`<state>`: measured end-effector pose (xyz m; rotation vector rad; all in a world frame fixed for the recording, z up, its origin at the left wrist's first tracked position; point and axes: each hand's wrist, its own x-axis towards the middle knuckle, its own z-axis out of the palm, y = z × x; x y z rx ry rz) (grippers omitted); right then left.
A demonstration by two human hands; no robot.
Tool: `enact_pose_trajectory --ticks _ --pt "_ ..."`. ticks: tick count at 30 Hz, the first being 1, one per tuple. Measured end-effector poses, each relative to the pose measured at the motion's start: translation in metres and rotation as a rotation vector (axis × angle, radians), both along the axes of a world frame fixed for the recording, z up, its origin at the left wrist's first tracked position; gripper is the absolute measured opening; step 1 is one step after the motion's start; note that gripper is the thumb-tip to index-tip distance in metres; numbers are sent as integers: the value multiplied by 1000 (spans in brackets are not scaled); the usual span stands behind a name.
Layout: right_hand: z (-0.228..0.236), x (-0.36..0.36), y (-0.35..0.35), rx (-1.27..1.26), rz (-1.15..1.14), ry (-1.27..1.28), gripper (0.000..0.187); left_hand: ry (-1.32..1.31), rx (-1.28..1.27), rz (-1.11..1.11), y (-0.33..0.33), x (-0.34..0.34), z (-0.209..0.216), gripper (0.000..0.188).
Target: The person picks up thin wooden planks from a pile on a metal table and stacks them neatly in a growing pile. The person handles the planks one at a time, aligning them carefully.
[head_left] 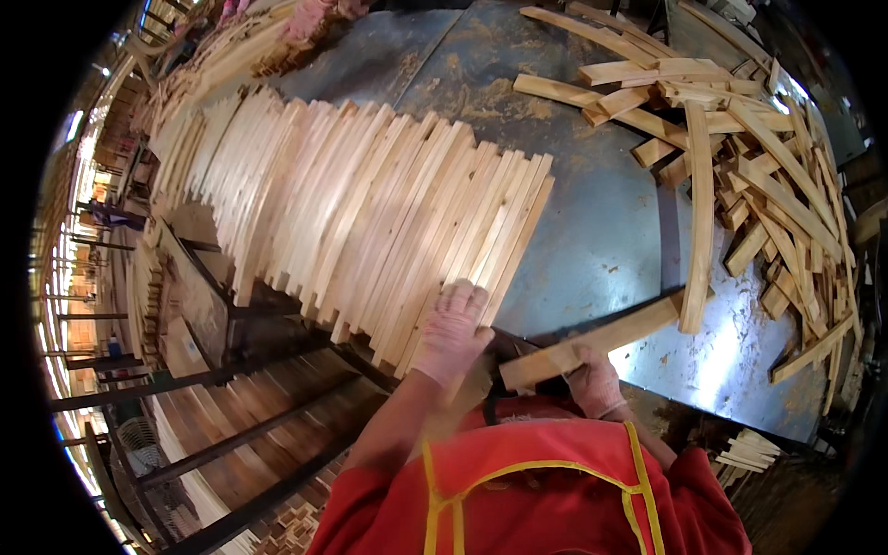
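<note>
Pale wooden strips (pixel 370 222) lie side by side in a long row on the metal table. My left hand (pixel 453 330), in a thin pinkish glove, rests on the near ends of the strips at the row's right side. Its fingers lie over the wood with the thumb apart, and the hand is slightly blurred. At the table's front edge, my gloved right hand (pixel 595 381) is closed on the lower side of a single wooden strip (pixel 601 340), which slants up to the right. Part of that hand's grip is hidden behind the strip.
A loose, crossing pile of wooden strips (pixel 772 185) covers the table's right side. One long strip (pixel 697 222) leans out from it toward me. Sawdust marks the metal tabletop (pixel 583 231). Another person's gloved hand (pixel 319 17) is at the far left. Dark metal bars (pixel 250 453) stand at lower left.
</note>
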<state>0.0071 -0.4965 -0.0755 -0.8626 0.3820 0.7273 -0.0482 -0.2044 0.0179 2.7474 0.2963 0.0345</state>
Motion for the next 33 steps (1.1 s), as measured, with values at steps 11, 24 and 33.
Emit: enact_pose_trajectory --ticks 11,24,33 --pt "95 -34 112 160 547 39 40 -111 -81 184 56 -109 8 65" --pt "157 108 150 -770 1020 -1820 70 246 374 12 90 -41 83 47" --pt "20 316 22 -809 -220 -438 65 365 30 678 114 7 10 62"
